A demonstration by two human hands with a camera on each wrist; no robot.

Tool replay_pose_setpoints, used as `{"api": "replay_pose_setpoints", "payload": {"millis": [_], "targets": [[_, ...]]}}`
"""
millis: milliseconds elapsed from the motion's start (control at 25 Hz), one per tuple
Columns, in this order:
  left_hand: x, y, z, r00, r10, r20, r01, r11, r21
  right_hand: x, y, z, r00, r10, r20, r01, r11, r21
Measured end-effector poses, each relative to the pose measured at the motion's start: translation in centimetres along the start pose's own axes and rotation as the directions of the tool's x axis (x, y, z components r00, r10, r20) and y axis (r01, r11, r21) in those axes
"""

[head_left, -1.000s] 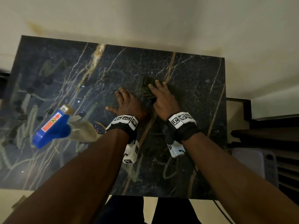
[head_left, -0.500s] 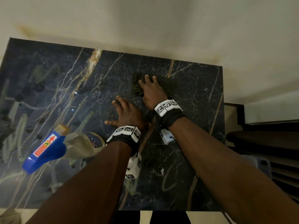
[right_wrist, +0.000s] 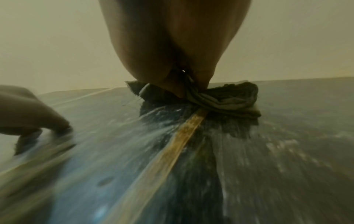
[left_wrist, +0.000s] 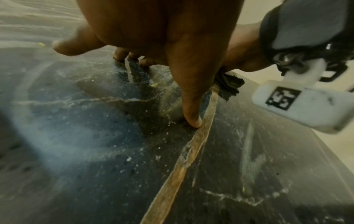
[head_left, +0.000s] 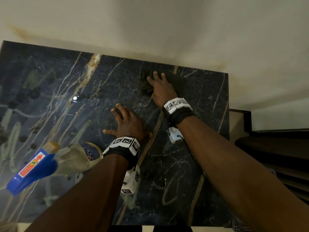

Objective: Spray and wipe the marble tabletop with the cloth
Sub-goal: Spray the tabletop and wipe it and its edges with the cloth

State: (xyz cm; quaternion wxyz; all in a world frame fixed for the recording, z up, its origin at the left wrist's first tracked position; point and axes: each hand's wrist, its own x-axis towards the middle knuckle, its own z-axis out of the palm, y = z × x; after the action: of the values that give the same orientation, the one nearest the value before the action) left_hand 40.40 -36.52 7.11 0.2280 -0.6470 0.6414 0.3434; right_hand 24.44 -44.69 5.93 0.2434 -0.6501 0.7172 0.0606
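The dark marble tabletop [head_left: 192, 173] with gold and white veins fills the head view. A dark cloth [head_left: 175, 82] lies bunched near the table's far edge. My right hand [head_left: 158, 84] presses flat on the cloth with its fingers spread and straight. The cloth [right_wrist: 226, 98] shows crumpled under that palm in the right wrist view. My left hand [head_left: 122, 119] rests open on the bare marble at mid-table, fingers splayed. Its thumb tip [left_wrist: 193, 119] touches the marble [left_wrist: 95, 144] beside a gold vein. A spray bottle [head_left: 55, 163] with a blue trigger head stands at the near left.
A pale wall [head_left: 167, 27] runs behind the table's far edge. Dark shelving or steps [head_left: 275, 148] sit off the table's right edge. Spray droplets and smears cover the left half of the marble.
My right hand has pushed the cloth away from me toward the far edge of the table. The left hand has stayed planted on the marble.
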Motion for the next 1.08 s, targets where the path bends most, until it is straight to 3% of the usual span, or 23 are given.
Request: {"api": "replay_pose_setpoints", "payload": {"millis": [120, 320, 680, 1080], "targets": [[0.1, -0.2, 0.0, 1.0, 0.003, 0.01, -0.003, 1.0, 0.013, 1.9, 0.5, -1.1, 1.0, 0.016, 0.008, -0.016, 1.0, 0.012], [0.1, -0.1, -0.2, 0.999, 0.001, 0.032, -0.001, 1.0, 0.008, -1.2, 2.0, 0.8, 1.0, 0.01, -0.022, -0.01, 1.0, 0.023], [0.3, -0.3, 0.0, 1.0, 0.005, 0.027, -0.005, 1.0, 0.011, 2.4, 4.7, -1.8, 0.997, 0.067, -0.025, -0.065, 0.996, 0.054], [0.0, -0.2, -0.1, 1.0, 0.007, 0.006, -0.007, 1.0, -0.022, -8.9, 3.6, 3.3, 0.999, 0.032, -0.016, -0.03, 0.994, 0.1]]}}
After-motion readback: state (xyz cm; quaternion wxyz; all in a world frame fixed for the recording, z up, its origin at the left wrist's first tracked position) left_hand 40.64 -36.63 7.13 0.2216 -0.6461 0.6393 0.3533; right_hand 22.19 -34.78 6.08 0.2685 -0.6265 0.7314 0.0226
